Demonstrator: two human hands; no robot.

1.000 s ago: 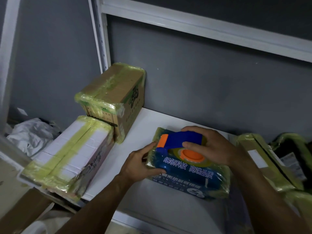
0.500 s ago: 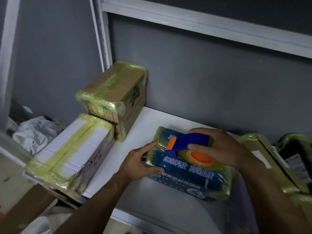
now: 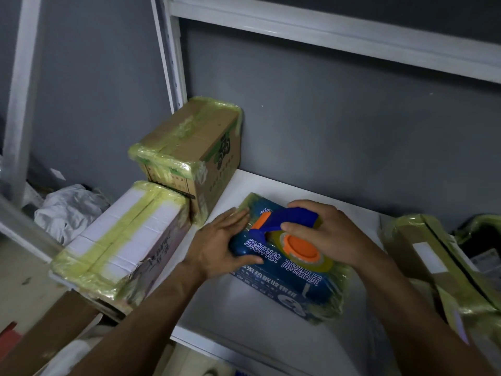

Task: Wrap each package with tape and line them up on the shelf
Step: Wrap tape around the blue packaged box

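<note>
Blue package (image 3: 284,275): near your shelf's (image 3: 244,329) front edge; a hard pull may drag it off.
Left hand (image 3: 222,240): flat fingers (image 3: 235,217) press its left end; tape (image 3: 324,263) may snag them.
Right hand (image 3: 333,234): you clamp the tape dispenser (image 3: 284,222); tilting wrinkles tape.

Dark package (image 3: 479,234) (far right) off-frame; label (image 3: 489,257) illegible

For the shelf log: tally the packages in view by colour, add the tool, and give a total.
Brown packages: 2
White package: 1
Blue package: 1
Dark package, cut off at the right edge: 1
Tape dispenser: 1
Total: 6
</note>
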